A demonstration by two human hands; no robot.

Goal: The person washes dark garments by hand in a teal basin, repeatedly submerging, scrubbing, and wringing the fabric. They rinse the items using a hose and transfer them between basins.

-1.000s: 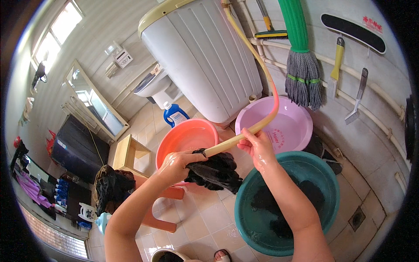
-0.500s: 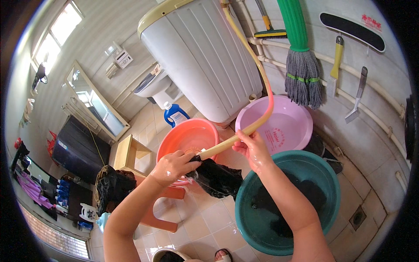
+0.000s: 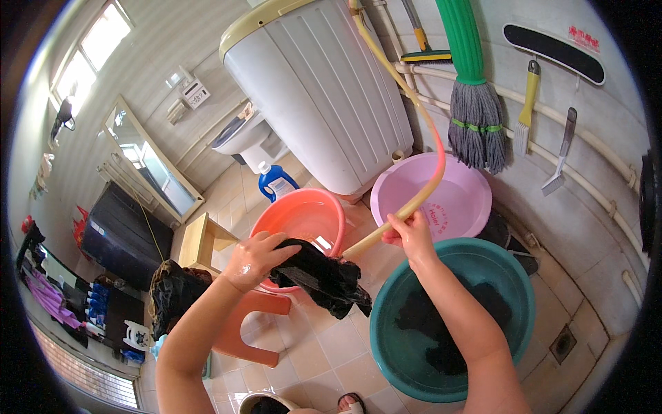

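Observation:
My left hand (image 3: pixel 256 261) is closed on the upper edge of a black wet cloth (image 3: pixel 318 279), which hangs partly over the near side of an orange-red basin (image 3: pixel 262 219). My right hand (image 3: pixel 414 234) pinches a yellowish hose (image 3: pixel 407 209) between thumb and fingers. The hose slants down to the left, and its end sits beside the cloth, possibly partly hidden by it. Beneath my right forearm is a teal basin (image 3: pixel 391 345) with dark cloth lying in water. The orange-red basin also holds water.
A lilac basin (image 3: pixel 465 176) stands beyond my right hand, by a white washing machine (image 3: pixel 317 96). A blue detergent bottle (image 3: pixel 277 183) is behind the orange-red basin. An orange stool (image 3: pixel 252 338) stands at left. A grey mop (image 3: pixel 476 124) and brushes hang on the right wall.
The hose end has moved right, away from my left hand, as my right hand shifted slightly right and down. The black cloth is now lifted and spread more openly from my left hand.

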